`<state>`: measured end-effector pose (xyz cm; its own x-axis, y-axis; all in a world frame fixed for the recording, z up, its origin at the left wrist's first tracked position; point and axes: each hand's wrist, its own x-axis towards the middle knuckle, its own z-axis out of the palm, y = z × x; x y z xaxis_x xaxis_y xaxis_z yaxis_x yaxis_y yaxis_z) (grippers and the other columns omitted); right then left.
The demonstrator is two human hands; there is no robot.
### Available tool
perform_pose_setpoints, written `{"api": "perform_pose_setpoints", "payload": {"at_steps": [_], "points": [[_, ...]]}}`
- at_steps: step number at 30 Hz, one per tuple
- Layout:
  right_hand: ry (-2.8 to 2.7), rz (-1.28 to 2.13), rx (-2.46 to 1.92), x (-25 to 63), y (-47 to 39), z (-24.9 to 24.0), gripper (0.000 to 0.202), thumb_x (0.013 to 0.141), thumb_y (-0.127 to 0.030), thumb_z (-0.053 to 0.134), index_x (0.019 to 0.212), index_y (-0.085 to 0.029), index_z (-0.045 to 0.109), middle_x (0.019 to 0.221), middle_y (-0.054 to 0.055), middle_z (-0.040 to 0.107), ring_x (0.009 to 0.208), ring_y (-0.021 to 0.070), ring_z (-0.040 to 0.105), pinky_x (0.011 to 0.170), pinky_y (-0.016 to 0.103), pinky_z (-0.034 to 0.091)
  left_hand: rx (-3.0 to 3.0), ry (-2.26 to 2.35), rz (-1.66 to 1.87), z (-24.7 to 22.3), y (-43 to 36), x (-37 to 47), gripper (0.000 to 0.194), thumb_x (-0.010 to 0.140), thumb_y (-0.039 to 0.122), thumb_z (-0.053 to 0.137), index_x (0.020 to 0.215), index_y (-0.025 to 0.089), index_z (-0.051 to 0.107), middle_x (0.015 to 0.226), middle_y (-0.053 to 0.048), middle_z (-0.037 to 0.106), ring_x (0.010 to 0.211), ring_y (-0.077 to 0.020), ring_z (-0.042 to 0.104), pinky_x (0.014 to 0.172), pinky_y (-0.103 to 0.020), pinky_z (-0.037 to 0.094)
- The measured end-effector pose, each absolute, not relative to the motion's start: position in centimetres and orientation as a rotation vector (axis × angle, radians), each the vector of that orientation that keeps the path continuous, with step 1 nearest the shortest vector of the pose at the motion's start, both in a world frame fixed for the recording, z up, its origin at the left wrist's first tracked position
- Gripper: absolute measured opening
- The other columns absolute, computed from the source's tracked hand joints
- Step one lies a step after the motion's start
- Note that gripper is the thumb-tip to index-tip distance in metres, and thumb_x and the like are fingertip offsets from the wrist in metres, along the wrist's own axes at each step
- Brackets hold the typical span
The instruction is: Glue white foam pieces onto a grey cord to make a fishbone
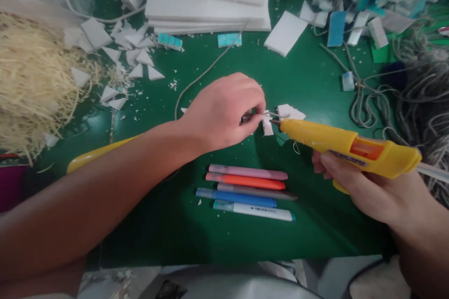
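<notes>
My left hand is closed in a pinch, thumb against forefinger, with a thin grey cord sticking out of the fingertips. My right hand is wrapped round the handle of a yellow hot glue gun, a clear glue stick coming out of its back. The metal nozzle points left, close to the pinched cord; whether they touch I cannot tell. Just below the cord sits a small white foam piece, and a jagged white foam scrap lies behind the nozzle.
Several markers lie in front of my hands. White foam sheets are stacked at the back. Foam scraps and pale straw-like shreds are on the left. Tangled grey cord and blue-white offcuts fill the right.
</notes>
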<state>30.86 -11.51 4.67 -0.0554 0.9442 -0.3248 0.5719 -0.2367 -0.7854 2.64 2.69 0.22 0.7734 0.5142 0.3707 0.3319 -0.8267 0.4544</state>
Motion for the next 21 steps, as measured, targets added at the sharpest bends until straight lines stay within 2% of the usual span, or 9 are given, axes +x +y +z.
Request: {"api": "perform_pose_setpoints", "payload": {"at_steps": [4, 7, 10, 15, 21], "points": [[-1.614, 1.008, -1.858, 30.4, -11.6, 4.9, 0.043, 0.105, -0.069, 0.07, 0.087, -0.03, 0.075, 0.066, 0.001, 0.072, 0.05, 0.02, 0.062, 0.047, 0.033, 0.055, 2.592, 0.629, 0.706, 0.2, 2.7, 2.7, 0.015, 0.108, 0.019, 0.061, 0.1, 0.021, 0.075, 0.108, -0.009, 0.085, 0.108, -0.0271, 0.08, 0.097, -0.042, 0.062], [-1.725, 1.137, -1.779, 30.1, -11.5, 5.1, 0.039, 0.103, -0.063, 0.073, 0.083, -0.03, 0.071, 0.066, 0.002, 0.073, 0.051, 0.0215, 0.066, 0.047, 0.034, 0.056, 2.576, 0.632, 0.698, 0.2, 2.7, 2.8, 0.016, 0.107, 0.019, 0.061, 0.099, 0.022, 0.074, 0.108, -0.009, 0.085, 0.107, -0.0277, 0.079, 0.096, -0.043, 0.062], [-1.721, 0.994, -1.832, 29.9, -11.2, 5.4, 0.042, 0.105, -0.063, 0.069, 0.078, -0.031, 0.067, 0.062, 0.002, 0.069, 0.05, 0.0214, 0.062, 0.049, 0.037, 0.053, 2.552, 0.636, 0.68, 0.3, 2.7, 2.8, 0.016, 0.105, 0.019, 0.061, 0.096, 0.023, 0.074, 0.108, -0.01, 0.084, 0.106, -0.0287, 0.079, 0.097, -0.045, 0.062], [-1.85, 0.972, -1.779, 30.1, -10.6, 5.6, 0.037, 0.105, -0.053, 0.068, 0.076, -0.031, 0.066, 0.058, 0.0, 0.067, 0.046, 0.0191, 0.061, 0.048, 0.034, 0.051, 2.56, 0.645, 0.659, 0.5, 2.7, 2.8, 0.016, 0.106, 0.021, 0.061, 0.096, 0.024, 0.073, 0.109, -0.009, 0.084, 0.109, -0.0286, 0.079, 0.098, -0.045, 0.062], [-1.825, 0.946, -1.796, 29.7, -11.2, 5.6, 0.041, 0.108, -0.058, 0.067, 0.078, -0.03, 0.066, 0.06, 0.0, 0.066, 0.048, 0.0188, 0.06, 0.049, 0.034, 0.047, 2.556, 0.642, 0.628, 0.6, 2.8, 2.8, 0.017, 0.106, 0.021, 0.06, 0.095, 0.025, 0.073, 0.11, -0.01, 0.085, 0.11, -0.0302, 0.079, 0.098, -0.047, 0.063]]}}
